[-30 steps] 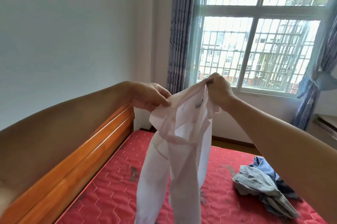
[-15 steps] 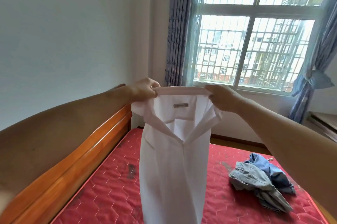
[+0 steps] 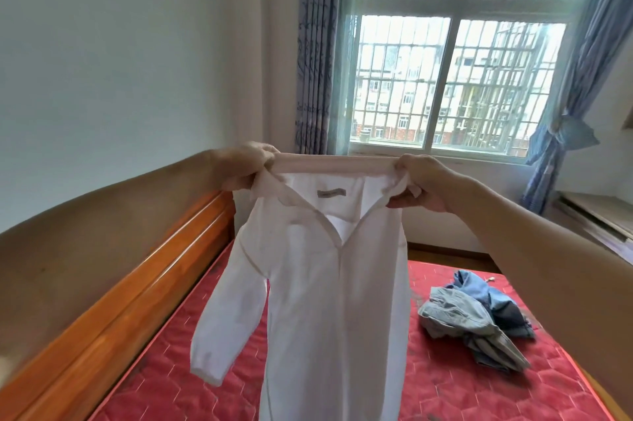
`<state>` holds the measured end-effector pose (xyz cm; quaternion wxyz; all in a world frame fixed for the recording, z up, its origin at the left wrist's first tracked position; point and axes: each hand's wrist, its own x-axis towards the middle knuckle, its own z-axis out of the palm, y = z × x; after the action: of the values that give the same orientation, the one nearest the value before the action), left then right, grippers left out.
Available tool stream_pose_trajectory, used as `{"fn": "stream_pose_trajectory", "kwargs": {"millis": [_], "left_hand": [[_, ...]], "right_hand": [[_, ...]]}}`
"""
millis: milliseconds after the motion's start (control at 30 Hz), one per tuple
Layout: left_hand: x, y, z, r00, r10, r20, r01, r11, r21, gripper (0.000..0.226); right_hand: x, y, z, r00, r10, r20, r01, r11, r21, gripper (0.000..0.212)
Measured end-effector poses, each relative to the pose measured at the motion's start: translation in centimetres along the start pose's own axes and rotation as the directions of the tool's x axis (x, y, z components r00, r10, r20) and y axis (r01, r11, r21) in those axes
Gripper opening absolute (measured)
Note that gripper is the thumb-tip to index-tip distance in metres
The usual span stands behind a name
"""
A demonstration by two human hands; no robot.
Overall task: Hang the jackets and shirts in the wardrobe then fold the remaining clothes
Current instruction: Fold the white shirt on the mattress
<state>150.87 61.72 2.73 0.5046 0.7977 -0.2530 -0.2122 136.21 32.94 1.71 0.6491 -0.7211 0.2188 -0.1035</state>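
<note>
Two hands hold a white shirt (image 3: pixel 329 300) up by its collar above the bed (image 3: pixel 445 383): the left hand (image 3: pixel 248 165) grips the collar's left end with curled fingers, and the right hand (image 3: pixel 419 185) pinches the right end. The collar is stretched level between them, and the shirt hangs open-fronted with one sleeve dangling on the left. A heap of blue and grey clothes (image 3: pixel 479 317) lies on the red mattress to the right, below the window (image 3: pixel 455 53).
</note>
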Motion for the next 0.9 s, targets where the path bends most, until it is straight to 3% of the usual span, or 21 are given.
{"fn": "stream_pose_trajectory", "kwargs": {"millis": [67,133,233,333,400,467,533,567,633,733,800,900], "left_hand": [[-0.5,0.0,-0.7,0.995,0.004,0.099,0.004,0.997,-0.076,0.035],[-0.6,-0.4,-1.5,0.983,0.037,0.178,-0.008,0.987,-0.161,0.055],[-0.7,-1.0,-2.0,0.976,0.106,0.188,-0.074,0.983,-0.171,0.063],[-0.5,-1.4,-1.4,0.980,0.191,0.062,-0.194,0.980,0.046,0.046],[-0.1,-1.8,-0.8,0.957,0.287,-0.049,-0.272,0.941,0.199,0.030],[0.3,-2.3,-0.2,0.921,0.363,-0.142,-0.312,0.905,0.290,0.017],[0.6,-2.6,0.1,0.876,0.431,-0.216,-0.322,0.856,0.404,0.009],[0.8,-2.8,0.2,0.850,0.463,-0.250,-0.325,0.835,0.444,0.010],[1.0,-2.8,0.4,0.813,0.495,-0.307,-0.337,0.830,0.445,0.013],[1.0,-2.5,1.0,0.773,0.530,-0.348,-0.401,0.834,0.379,0.017],[0.8,-2.3,1.7,0.734,0.564,-0.379,-0.442,0.820,0.363,0.017],[0.3,-2.2,2.3,0.660,0.607,-0.443,-0.467,0.793,0.392,0.011]], "right_hand": [[-0.1,-0.1,-0.4,0.999,0.001,0.050,-0.003,0.999,0.037,0.028],[-0.1,-0.2,-0.9,0.986,-0.049,0.157,0.033,0.994,0.104,0.023],[0.0,-0.2,-1.4,0.970,-0.124,0.211,0.099,0.987,0.127,0.030],[0.5,0.1,-1.0,0.967,-0.237,0.091,0.250,0.951,-0.179,0.016],[0.9,0.5,-0.7,0.940,-0.337,0.051,0.328,0.852,-0.409,0.008],[1.6,0.9,-0.6,0.889,-0.457,-0.004,0.358,0.702,-0.615,0.024],[1.8,1.3,-0.5,0.840,-0.543,-0.020,0.368,0.595,-0.715,0.031],[2.0,1.5,-0.4,0.827,-0.563,-0.013,0.396,0.597,-0.698,0.023],[2.1,1.8,-0.1,0.836,-0.549,0.008,0.475,0.716,-0.512,0.010],[2.4,2.7,0.9,0.844,-0.535,-0.018,0.513,0.818,-0.260,0.026],[2.2,2.9,1.9,0.806,-0.586,-0.086,0.543,0.789,-0.288,0.012],[1.9,3.2,2.9,0.759,-0.635,-0.142,0.567,0.752,-0.336,0.015]]}}
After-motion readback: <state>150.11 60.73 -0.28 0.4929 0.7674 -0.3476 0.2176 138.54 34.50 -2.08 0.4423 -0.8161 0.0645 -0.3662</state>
